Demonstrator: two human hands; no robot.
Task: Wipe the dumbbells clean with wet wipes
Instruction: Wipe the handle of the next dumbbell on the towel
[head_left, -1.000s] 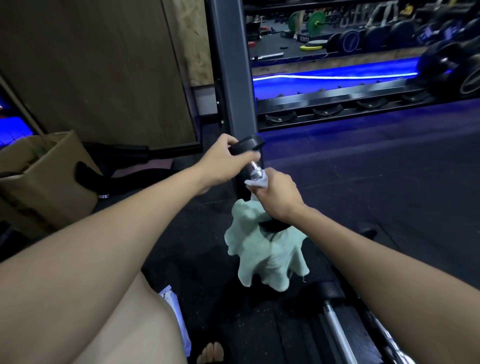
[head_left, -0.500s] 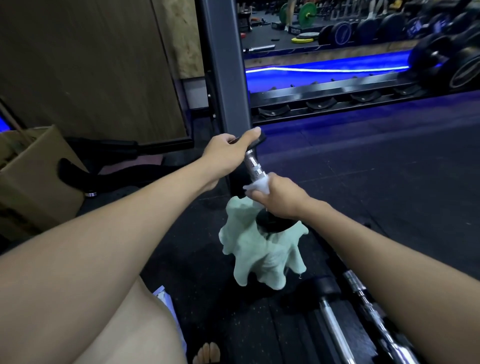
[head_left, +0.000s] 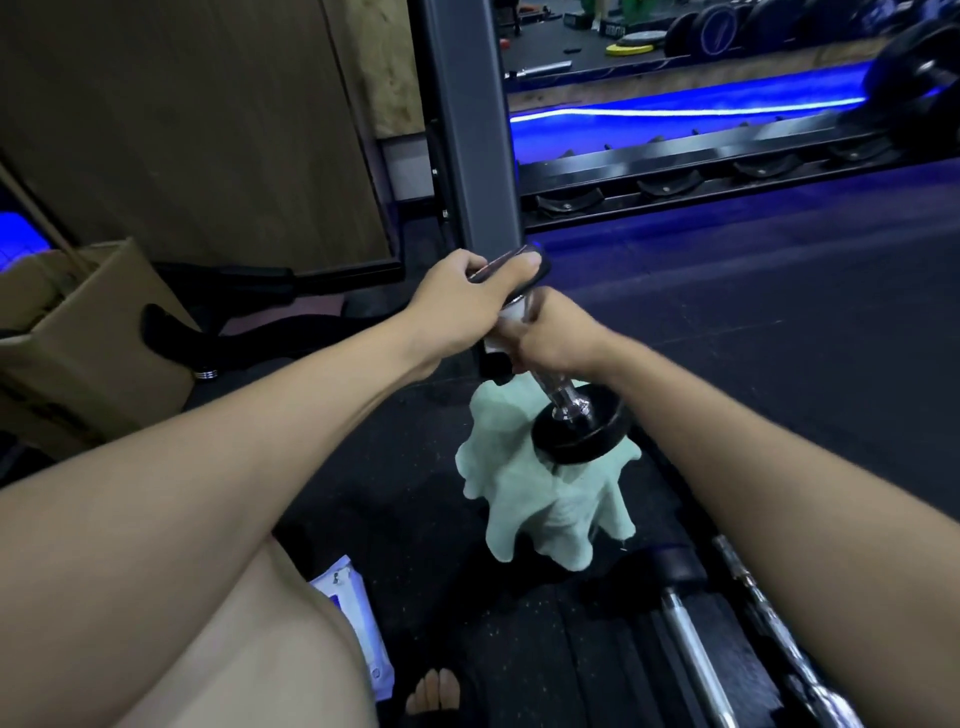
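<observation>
A small black dumbbell (head_left: 576, 434) with a chrome handle stands tilted on its lower head, which rests on a crumpled pale green cloth (head_left: 545, 509) on the floor. My left hand (head_left: 467, 296) grips the dumbbell's upper black head from above. My right hand (head_left: 550, 338) is wrapped round the top of the chrome handle with a white wet wipe (head_left: 506, 325) pressed against it. The handle's lower part shows bare below my right hand. A wet wipe pack (head_left: 353, 618) lies on the floor by my knee.
A grey steel upright (head_left: 467, 130) stands just behind my hands. A dumbbell rack rail (head_left: 701, 166) runs along the back right. A cardboard box (head_left: 78, 343) sits at left. Another dumbbell (head_left: 680, 618) and a chrome bar (head_left: 779, 639) lie on the black mat at lower right.
My right hand with the wipe has slid up the handle from near the lower head to just under the upper head. The lower head is now uncovered. My left hand keeps its hold.
</observation>
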